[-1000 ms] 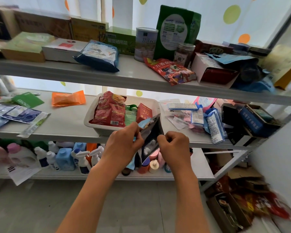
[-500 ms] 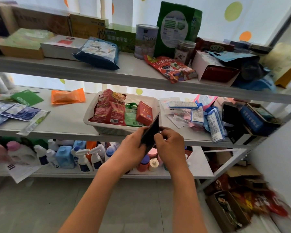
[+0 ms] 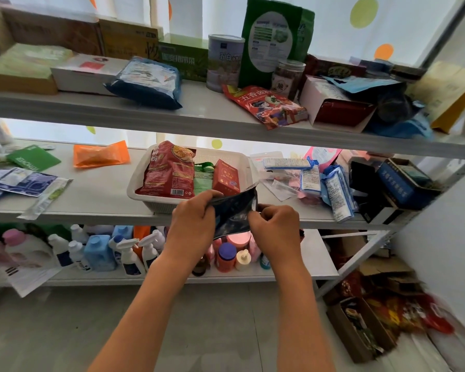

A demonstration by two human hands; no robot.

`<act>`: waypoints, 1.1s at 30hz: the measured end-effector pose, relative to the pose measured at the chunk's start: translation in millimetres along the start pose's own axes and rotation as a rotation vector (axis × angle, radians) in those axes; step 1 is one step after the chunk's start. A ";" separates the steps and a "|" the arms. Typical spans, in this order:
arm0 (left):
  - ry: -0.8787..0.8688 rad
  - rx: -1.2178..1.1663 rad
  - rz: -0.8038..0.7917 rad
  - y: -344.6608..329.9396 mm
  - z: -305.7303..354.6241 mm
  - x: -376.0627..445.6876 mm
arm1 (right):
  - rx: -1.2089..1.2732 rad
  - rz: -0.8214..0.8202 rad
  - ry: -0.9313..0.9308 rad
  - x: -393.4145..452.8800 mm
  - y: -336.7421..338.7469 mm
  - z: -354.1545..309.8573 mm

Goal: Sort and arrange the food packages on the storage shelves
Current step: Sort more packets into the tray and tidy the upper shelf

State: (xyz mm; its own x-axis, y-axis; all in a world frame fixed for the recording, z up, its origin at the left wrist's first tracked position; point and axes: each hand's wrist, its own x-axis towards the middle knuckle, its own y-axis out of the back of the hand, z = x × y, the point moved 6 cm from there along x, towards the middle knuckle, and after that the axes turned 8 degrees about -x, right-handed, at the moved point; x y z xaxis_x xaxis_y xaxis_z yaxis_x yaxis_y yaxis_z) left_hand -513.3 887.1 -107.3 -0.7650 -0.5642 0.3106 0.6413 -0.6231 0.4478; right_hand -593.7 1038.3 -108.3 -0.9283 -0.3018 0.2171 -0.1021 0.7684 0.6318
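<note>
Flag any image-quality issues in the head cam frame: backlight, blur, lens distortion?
Head view: strong backlight from the curtain washes out the back of the middle shelf; the wide-angle lens bows the shelf edges; the boxes on the floor at lower right are smeared; the dark pouch, held by the left hand and right hand, shows glare and no readable print.

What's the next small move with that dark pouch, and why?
Probably set the dark pouch upright into the white basket: both hands, left hand and right hand, grip it just in front of the basket, where packages already stand.
</note>
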 end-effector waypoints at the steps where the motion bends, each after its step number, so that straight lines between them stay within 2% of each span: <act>1: 0.000 0.000 -0.002 0.0 0.2 0.1 | -0.009 -0.004 0.001 -0.3 0.1 -0.9; 12: -0.001 0.040 0.066 18.4 -3.2 5.5 | 0.027 -0.067 0.031 -1.2 -6.6 -4.1; 18: -0.057 -0.019 -0.062 11.2 5.0 0.2 | 0.077 -0.120 0.031 -0.1 -10.3 -4.1; 22: -0.049 -0.059 -0.159 6.9 0.6 -0.1 | 0.249 -0.049 -0.003 2.4 -1.2 -1.0; 29: 0.037 -0.245 -0.199 8.1 -2.7 -1.6 | 0.456 -0.055 0.050 4.2 5.2 1.8; 33: 0.086 -0.321 -0.190 13.2 -3.3 -3.3 | 0.443 -0.108 0.016 4.7 8.7 7.1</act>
State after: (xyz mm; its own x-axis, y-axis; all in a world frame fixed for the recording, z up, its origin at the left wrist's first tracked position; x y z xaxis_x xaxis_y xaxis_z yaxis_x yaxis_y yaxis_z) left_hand -502.0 878.9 -105.2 -0.8731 -0.4573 0.1692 0.4848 -0.8513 0.2008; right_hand -601.4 1047.6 -107.1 -0.8989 -0.3991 0.1810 -0.3441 0.8985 0.2725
